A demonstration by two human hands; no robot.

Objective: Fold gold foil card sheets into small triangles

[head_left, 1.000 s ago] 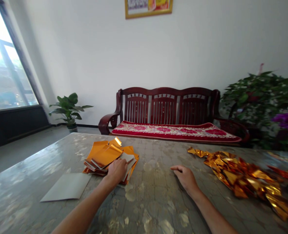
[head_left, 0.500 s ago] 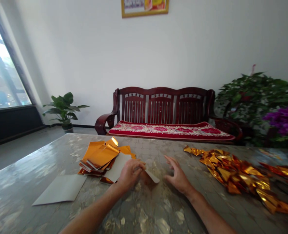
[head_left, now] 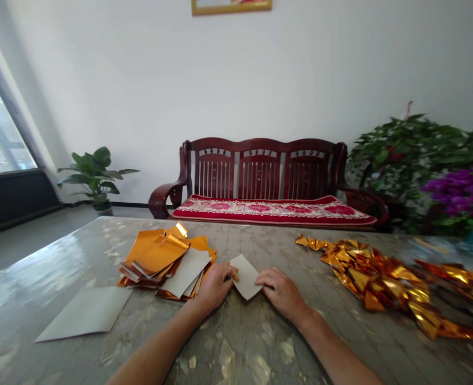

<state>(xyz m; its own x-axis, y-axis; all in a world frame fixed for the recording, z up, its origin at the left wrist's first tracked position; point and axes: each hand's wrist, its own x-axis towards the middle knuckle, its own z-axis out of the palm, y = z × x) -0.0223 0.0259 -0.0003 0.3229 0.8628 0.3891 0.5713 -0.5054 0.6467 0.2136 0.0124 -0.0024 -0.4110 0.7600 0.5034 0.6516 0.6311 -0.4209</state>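
Observation:
Between my hands is a small sheet of paper (head_left: 244,278), its pale grey side up and one corner pointing toward me. My left hand (head_left: 217,282) pinches its left corner, and my right hand (head_left: 281,291) grips the opposite corner. Just left of my left hand lies a loose pile of gold foil paper (head_left: 160,254), some sheets gold side up, others showing the pale back. Farther left, a larger pale sheet (head_left: 86,313) rests flat on the table.
Folded gold foil pieces (head_left: 374,275) spread over the right of the patterned table (head_left: 236,347), near clear plastic (head_left: 431,248). Behind the table stands a dark red wooden bench (head_left: 260,168). Potted plants (head_left: 98,176) flank it, with purple flowers (head_left: 463,190) at the far right.
My right hand, open and apart before, has come in and taken the paper's right corner. The sheet has turned from a tilted position to show its pale face. The view has shifted slightly.

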